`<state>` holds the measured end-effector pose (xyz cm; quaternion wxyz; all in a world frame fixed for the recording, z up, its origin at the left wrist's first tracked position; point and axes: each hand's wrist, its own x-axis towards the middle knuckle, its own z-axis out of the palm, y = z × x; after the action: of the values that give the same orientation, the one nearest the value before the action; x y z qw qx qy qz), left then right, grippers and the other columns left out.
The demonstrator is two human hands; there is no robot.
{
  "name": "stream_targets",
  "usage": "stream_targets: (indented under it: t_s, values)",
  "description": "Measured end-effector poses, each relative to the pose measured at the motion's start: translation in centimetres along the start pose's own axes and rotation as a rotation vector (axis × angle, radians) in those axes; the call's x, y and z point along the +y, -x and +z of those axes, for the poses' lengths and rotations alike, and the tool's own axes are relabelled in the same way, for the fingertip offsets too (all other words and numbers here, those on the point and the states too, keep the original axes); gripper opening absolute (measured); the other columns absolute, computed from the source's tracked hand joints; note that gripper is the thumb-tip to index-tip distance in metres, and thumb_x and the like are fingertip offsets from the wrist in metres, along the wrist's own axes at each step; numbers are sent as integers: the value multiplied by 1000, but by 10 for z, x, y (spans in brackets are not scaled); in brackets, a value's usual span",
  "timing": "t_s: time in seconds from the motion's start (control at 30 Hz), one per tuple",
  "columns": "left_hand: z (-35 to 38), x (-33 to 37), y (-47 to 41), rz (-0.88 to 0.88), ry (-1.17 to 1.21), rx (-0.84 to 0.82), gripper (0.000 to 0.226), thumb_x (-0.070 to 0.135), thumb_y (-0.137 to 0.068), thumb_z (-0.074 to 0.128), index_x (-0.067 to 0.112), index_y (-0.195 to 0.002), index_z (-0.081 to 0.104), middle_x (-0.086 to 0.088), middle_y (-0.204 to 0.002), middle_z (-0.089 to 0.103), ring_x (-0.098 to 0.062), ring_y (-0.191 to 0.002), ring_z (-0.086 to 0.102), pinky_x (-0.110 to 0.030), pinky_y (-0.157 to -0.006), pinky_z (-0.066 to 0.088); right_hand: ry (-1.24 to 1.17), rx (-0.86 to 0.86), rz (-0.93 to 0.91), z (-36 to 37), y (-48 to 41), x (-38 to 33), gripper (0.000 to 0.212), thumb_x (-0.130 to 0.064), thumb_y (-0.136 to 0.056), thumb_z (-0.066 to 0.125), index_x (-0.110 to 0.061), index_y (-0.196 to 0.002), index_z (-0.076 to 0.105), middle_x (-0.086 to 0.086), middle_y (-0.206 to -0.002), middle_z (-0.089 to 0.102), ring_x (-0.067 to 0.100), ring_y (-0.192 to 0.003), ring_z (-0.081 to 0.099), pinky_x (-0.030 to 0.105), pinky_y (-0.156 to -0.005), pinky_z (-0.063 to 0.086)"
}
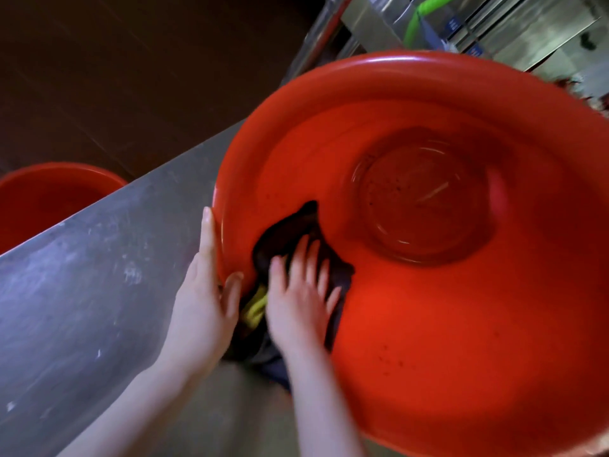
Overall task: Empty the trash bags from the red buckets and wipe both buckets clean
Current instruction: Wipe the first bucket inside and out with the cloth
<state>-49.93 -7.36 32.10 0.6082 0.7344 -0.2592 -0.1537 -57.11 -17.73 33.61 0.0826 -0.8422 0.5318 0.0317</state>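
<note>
Fingers (308,258) of right hand (296,301) spread flat, pressing dark cloth with yellow patch (296,225) on inner wall of large tilted red plastic bucket (428,341), frame centre-right. Left hand (204,298) clasping rim. Second red bucket (49,199), left edge, beyond grey metal counter (82,275). Risk: bucket tipping if rim grip slackens.

Large bucket (461,324) sits on the metal counter (82,291), filling the right of the view, mouth tilted toward the camera. Cloth (296,232) lies inside it against the near-left wall, trailing out over the rim. Right hand (300,305) lies flat on the cloth. Left hand (204,291) is on the rim's outer side, left of the cloth. Second bucket (49,199) stands at far left, beyond the counter's edge and lower. Hose (418,18) is behind the large bucket, top right.
</note>
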Motion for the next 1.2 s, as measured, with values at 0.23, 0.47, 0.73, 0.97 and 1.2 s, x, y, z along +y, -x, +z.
stream_targets:
  t_s: [0.23, 0.47, 0.73, 0.97, 1.2]
  values:
    - [-3, 1, 6, -46, 45, -18, 96, 11, -92, 58, 58, -146, -7, -1, -130, 59, -14, -102, 64, -31, -84, 51, -119, -10, 214, -15, -63, 6, 59, -51, -100, 22, -35, -154, 4, -10, -163, 1, 17, -149, 3, 53, -118, 1]
    - [-46, 7, -24, 290, -190, 168, 45, 22, -93, 58, 32, -136, 47, 11, -143, 38, -7, -134, 39, -32, -110, 35, -196, -68, 302, -17, -119, 24, 58, -55, -99, 16, -38, -153, 4, -11, -162, -1, 20, -149, -2, 56, -115, -7]
    - [-49, 34, -69, 505, -368, -32, 27, 1, -79, 67, 22, -96, 69, 0, -115, 47, -12, -85, 55, -32, -71, 50, 3, -121, 132, -30, -118, 72, 60, -58, -98, 17, -38, -153, 2, -13, -162, -2, 14, -149, 1, 51, -117, -2]
    - [-23, 7, 0, 117, -226, -103, 29, 9, -74, 78, 31, -89, 66, 7, -92, 46, -1, -72, 57, -8, -64, 46, 235, -141, 179, -42, -84, 71, 60, -52, -98, 20, -36, -154, 4, -11, -162, -2, 27, -149, -5, 64, -112, -10]
    - [-9, 1, 28, 18, -128, -200, 40, 10, -70, 83, 36, -93, 63, 6, -97, 53, 1, -83, 58, 0, -72, 38, 89, -68, -90, -13, 19, 18, 63, -54, -98, 24, -38, -152, -4, -16, -161, -7, 17, -149, -6, 57, -117, -4]
